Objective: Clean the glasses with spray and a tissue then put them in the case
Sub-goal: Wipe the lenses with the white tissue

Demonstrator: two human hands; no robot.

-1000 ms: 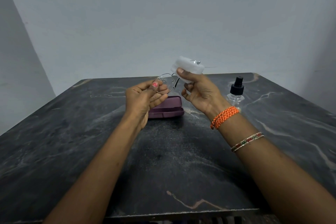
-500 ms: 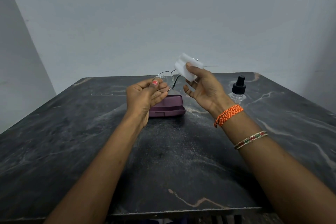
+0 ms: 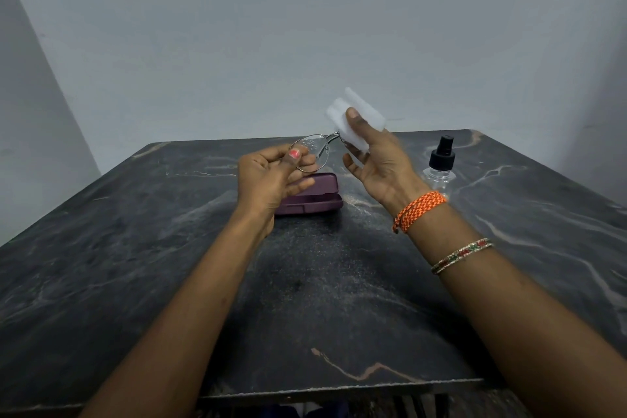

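Note:
Thin metal-framed glasses [image 3: 314, 149] are held up above the table by my left hand [image 3: 271, 180], thumb and fingers pinching one lens rim. My right hand [image 3: 376, 159] grips a folded white tissue [image 3: 353, 122] pressed over the other lens, which the tissue hides. A closed purple glasses case [image 3: 314, 197] lies on the table just behind and below my left hand. A small clear spray bottle [image 3: 440, 166] with a black pump top stands upright to the right of my right hand.
The dark marble table [image 3: 169, 265] stands against a plain grey wall, with its front edge near the bottom of the view. An orange thread band and thin bangles sit on my right wrist.
My right hand has turned the tissue more upright on the lens and lifted slightly. The left hand has loosened its lower fingers but keeps its pinch on the frame.

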